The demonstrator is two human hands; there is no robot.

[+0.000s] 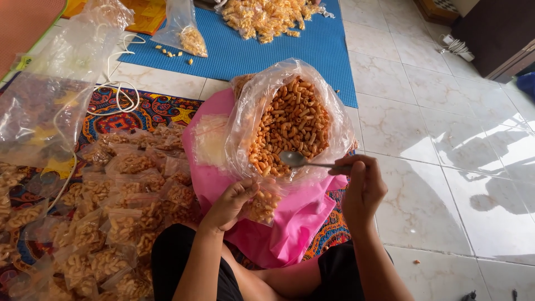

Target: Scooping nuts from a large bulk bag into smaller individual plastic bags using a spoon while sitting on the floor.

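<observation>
My left hand [233, 202] holds a small clear packet [262, 205] partly filled with orange tube-shaped snacks, just below the mouth of a large clear plastic bag [290, 120] full of the same snacks. My right hand [361, 184] grips a metal spoon [295, 160] by its handle. The spoon's bowl sits inside the big bag's opening, just above the snacks and apart from the packet. The big bag rests on a pink cloth [290, 223] in front of my crossed legs.
A heap of filled small packets [111, 223] covers the patterned mat on my left. Empty clear bags [53, 100] and a white cord [120, 97] lie further left. A blue mat [278, 50] beyond holds more snacks and a bag [184, 30]. White tiled floor [446, 139] spreads right.
</observation>
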